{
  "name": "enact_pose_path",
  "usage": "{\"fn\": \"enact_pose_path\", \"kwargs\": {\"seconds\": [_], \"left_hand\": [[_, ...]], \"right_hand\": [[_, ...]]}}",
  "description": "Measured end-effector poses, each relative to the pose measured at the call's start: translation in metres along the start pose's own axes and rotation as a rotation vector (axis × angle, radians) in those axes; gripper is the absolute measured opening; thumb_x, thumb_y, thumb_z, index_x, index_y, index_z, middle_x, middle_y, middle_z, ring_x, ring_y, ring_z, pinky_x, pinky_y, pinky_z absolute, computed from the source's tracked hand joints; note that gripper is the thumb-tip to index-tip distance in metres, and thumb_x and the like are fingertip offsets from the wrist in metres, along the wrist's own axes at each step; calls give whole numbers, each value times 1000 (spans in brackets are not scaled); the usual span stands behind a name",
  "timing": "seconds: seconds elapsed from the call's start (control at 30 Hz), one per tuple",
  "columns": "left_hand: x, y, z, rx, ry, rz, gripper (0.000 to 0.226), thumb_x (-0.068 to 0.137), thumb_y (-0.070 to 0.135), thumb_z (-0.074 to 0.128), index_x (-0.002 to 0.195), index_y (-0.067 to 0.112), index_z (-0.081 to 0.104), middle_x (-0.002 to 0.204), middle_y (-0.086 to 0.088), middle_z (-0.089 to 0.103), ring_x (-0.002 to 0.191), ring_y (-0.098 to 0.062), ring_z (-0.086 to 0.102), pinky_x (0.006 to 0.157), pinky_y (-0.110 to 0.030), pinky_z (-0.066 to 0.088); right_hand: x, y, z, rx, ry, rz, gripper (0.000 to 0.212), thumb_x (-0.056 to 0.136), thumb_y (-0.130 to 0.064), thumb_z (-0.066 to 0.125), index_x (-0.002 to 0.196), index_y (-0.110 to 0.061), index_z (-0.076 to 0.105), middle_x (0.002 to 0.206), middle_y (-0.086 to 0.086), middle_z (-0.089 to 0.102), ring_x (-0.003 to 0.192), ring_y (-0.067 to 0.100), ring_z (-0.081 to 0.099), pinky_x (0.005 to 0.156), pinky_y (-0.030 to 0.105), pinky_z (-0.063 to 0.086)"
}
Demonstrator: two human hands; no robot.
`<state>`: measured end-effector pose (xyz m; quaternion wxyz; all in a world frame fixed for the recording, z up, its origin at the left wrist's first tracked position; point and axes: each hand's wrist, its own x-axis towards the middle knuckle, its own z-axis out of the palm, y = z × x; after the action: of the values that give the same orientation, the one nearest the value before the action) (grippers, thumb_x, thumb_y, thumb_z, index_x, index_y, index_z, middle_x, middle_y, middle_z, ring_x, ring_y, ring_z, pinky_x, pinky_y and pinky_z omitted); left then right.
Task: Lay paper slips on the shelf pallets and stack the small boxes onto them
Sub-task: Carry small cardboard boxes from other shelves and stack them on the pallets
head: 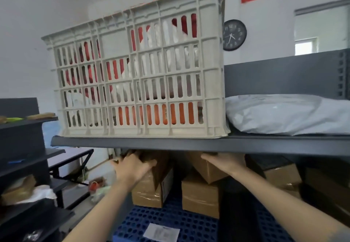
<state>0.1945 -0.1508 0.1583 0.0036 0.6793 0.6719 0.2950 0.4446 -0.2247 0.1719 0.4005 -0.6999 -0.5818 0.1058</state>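
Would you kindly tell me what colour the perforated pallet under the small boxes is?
The pallet is dark blue, seen best in the head view, low in the frame.

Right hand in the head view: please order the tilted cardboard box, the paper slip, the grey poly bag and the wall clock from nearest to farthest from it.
From the right hand:
1. Tilted cardboard box, under its fingers.
2. Grey poly bag, on the shelf above, to the right.
3. Paper slip, down on the blue pallet.
4. Wall clock, on the far wall.
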Motion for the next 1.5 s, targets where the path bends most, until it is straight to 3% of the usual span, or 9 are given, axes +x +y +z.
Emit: {"fn": "enact_pose_path", "kwargs": {"seconds": [0.1, 0.23, 0.33, 0.43, 0.57, 0.77, 1.0, 1.23, 1.5], "left_hand": [[20, 3, 14, 18, -15, -5, 65, 74, 67, 52, 122, 23, 58, 132, -8, 58, 127, -32, 44, 109, -49, 21], [42, 2, 40, 36, -69, 6, 77, 64, 77, 44, 119, 25, 60, 131, -6, 59, 130, -32, 42, 112, -54, 19], [53, 2, 47, 67, -85, 35, 78, 65, 78, 42, 121, 27, 60, 134, -4, 57, 134, -32, 38, 114, -58, 15], [57, 2, 43, 85, -124, 69, 80, 72, 79, 38, 134, 30, 50, 145, -2, 47, 142, -30, 26, 113, -60, 7], [56, -3, 36, 22, -195, 134, 98, 67, 90, 25, 146, 33, 31, 156, -1, 28, 146, -31, 12, 115, -60, 1], [54, -16, 22, -89, -182, 169, 78, 79, 80, 24, 136, 33, 50, 149, -6, 41, 144, -30, 20, 114, -60, -2], [57, -43, 16, -247, -133, 216, 63, 90, 64, 31, 142, 28, 41, 156, -3, 26, 143, -32, 18, 113, -61, 8], [52, -89, 19, -400, -56, 232, 50, 96, 48, 33, 138, 22, 41, 145, -12, 42, 134, -37, 35, 110, -52, 28], [62, -130, 4, -588, -57, 73, 52, 100, 40, 33, 139, 9, 42, 143, -17, 46, 132, -35, 42, 106, -41, 33]], "right_hand": [[5, -1, 3, 167, -75, 30, 70, 85, -37, 67, 144, -18, 32, 149, 3, 36, 138, 20, 32, 111, 23, 22], [11, 2, 7, 20, -138, 66, 62, 86, -44, 64, 138, -19, 42, 143, 4, 45, 133, 20, 40, 103, 20, 29], [12, 7, 13, -96, -116, 75, 71, 79, -56, 65, 137, -21, 43, 141, 5, 47, 132, 24, 41, 111, 31, 30], [14, 11, 14, -96, -140, 83, 68, 80, -55, 63, 137, -24, 44, 138, 3, 50, 127, 21, 46, 97, 26, 37], [14, 11, 14, -61, -129, 134, 88, 74, -62, 66, 145, -23, 34, 148, 6, 40, 136, 24, 37, 113, 38, 31], [1, 6, 17, -37, 30, 121, 113, 49, -85, 59, 143, -27, 36, 151, 3, 39, 141, 26, 31, 117, 51, 20], [-44, -10, 18, -179, 201, 61, 74, 78, -60, 63, 141, -27, 41, 150, 6, 38, 142, 27, 25, 117, 50, 20], [-75, -38, 53, -363, 292, -206, 43, 94, -37, 53, 131, -15, 54, 134, 7, 55, 129, 23, 43, 108, 32, 32], [-34, -85, 101, 185, 156, -61, 34, 98, -31, 47, 127, -16, 56, 126, 4, 61, 116, 18, 54, 92, 23, 37]]}}
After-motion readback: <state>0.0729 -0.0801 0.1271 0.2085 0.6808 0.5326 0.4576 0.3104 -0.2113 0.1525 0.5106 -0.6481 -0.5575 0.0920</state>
